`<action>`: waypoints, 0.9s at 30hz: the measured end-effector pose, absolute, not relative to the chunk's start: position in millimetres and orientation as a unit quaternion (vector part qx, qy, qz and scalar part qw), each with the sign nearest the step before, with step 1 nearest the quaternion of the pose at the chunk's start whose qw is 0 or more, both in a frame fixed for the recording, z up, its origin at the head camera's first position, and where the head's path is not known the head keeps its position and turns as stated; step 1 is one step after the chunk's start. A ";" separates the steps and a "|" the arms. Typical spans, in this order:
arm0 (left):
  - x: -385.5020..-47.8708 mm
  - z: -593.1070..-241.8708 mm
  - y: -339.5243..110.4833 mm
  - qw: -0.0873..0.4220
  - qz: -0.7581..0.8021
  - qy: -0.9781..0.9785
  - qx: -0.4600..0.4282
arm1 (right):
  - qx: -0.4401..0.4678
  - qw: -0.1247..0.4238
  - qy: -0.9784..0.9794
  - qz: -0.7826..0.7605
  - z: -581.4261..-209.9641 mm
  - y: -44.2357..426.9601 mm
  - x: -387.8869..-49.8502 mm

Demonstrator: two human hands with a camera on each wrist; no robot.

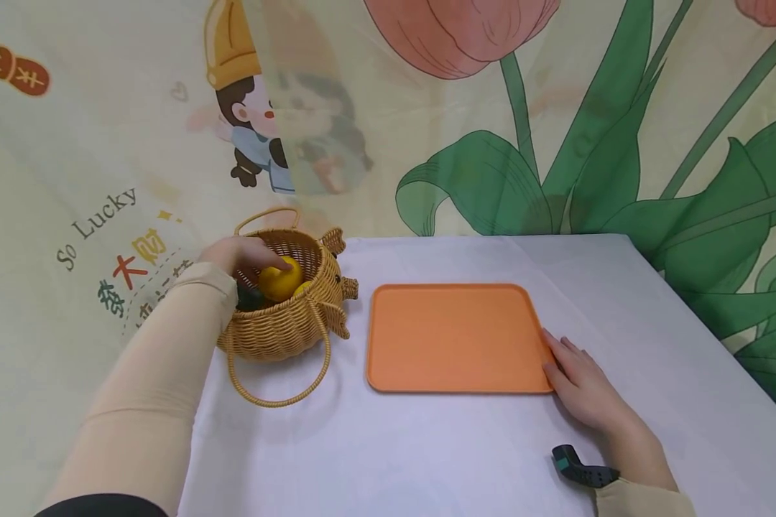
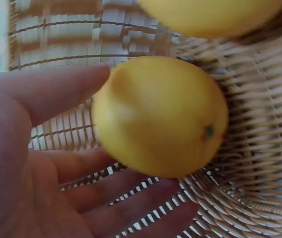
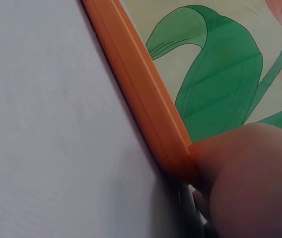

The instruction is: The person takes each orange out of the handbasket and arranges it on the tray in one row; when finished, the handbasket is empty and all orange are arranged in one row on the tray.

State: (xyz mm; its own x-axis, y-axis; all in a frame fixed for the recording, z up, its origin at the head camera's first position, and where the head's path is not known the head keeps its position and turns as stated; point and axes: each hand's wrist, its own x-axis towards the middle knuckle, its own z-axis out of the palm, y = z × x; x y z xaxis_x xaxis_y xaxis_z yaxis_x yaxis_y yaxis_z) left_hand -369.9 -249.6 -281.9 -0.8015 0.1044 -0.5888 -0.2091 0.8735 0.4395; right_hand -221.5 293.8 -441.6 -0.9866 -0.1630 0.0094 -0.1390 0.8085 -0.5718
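L hand (image 1: 236, 254) is down in the wicker basket (image 1: 274, 341), nr the surface's (image 1: 362, 459) far L corner, gripping a yellow fruit (image 2: 161, 119): thumb one side, fingers the other, prob. so it can't roll. R hand's (image 1: 585, 391) fingers, fairly straight, rest on the orange tray's (image 1: 453, 337) R edge, prob. steadying it. Basket's nr handle (image 1: 278, 404) flops outward, leaving its mouth accessible.

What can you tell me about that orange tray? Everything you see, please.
The orange tray is a rectangle with rounded corners and a low raised rim, plastic by its look. It lies flat and right side up on the white table, its plain inner face in view. In the head view the wicker basket stands to its left. The right hand touches its right edge.
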 end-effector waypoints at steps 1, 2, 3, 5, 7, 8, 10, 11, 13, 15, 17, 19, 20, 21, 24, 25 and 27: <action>-370.3 -283.5 -247.5 0.312 0.251 0.916 -0.031 | -0.079 0.019 0.951 -0.299 -442.0 293.8 -220.7; -370.5 -285.1 -245.5 0.310 0.255 0.915 -0.035 | -0.078 0.019 0.951 -0.299 -442.3 293.5 -220.2; -370.4 -286.3 -243.5 0.307 0.259 0.915 -0.039 | -0.076 0.020 0.950 -0.301 -442.4 293.1 -219.7; -369.9 -288.2 -240.1 0.298 0.272 0.914 -0.046 | -0.073 0.021 0.950 -0.302 -442.4 292.6 -219.1; -369.2 -289.8 -237.4 0.290 0.291 0.910 -0.052 | -0.072 0.024 0.950 -0.302 -442.0 292.4 -218.9; -369.1 -290.6 -236.7 0.286 0.294 0.910 -0.052 | -0.072 0.024 0.950 -0.302 -441.7 292.6 -219.0; -369.0 -292.5 -235.8 0.283 0.299 0.910 -0.053 | -0.074 0.026 0.950 -0.302 -441.3 293.3 -219.3; -369.2 -293.7 -235.9 0.284 0.299 0.910 -0.052 | -0.074 0.026 0.950 -0.301 -441.2 293.6 -219.5; -369.5 -295.9 -236.3 0.289 0.302 0.907 -0.051 | -0.075 0.024 0.950 -0.301 -440.9 293.9 -220.4; -369.7 -297.6 -237.3 0.296 0.305 0.904 -0.050 | -0.076 0.023 0.951 -0.300 -440.6 294.0 -221.6; -370.0 -299.0 -238.8 0.303 0.315 0.898 -0.047 | -0.077 0.021 0.950 -0.300 -440.5 293.9 -222.8; -370.4 -300.4 -239.7 0.306 0.336 0.889 -0.047 | -0.077 0.021 0.950 -0.301 -440.4 293.9 -223.3; -370.3 -300.7 -240.0 0.308 0.346 0.885 -0.044 | -0.077 0.021 0.950 -0.302 -440.3 293.9 -223.3; -370.1 -301.1 -240.1 0.308 0.354 0.882 -0.042 | -0.077 0.020 0.950 -0.303 -440.2 293.9 -223.1; -369.0 -302.1 -239.2 0.308 0.366 0.878 -0.036 | -0.076 0.019 0.949 -0.305 -440.7 294.2 -222.1; -368.2 -302.4 -238.6 0.307 0.366 0.878 -0.037 | -0.075 0.018 0.949 -0.305 -441.0 294.1 -221.5; -367.0 -302.8 -237.8 0.303 0.360 0.881 -0.039 | -0.074 0.018 0.949 -0.305 -441.6 294.0 -220.4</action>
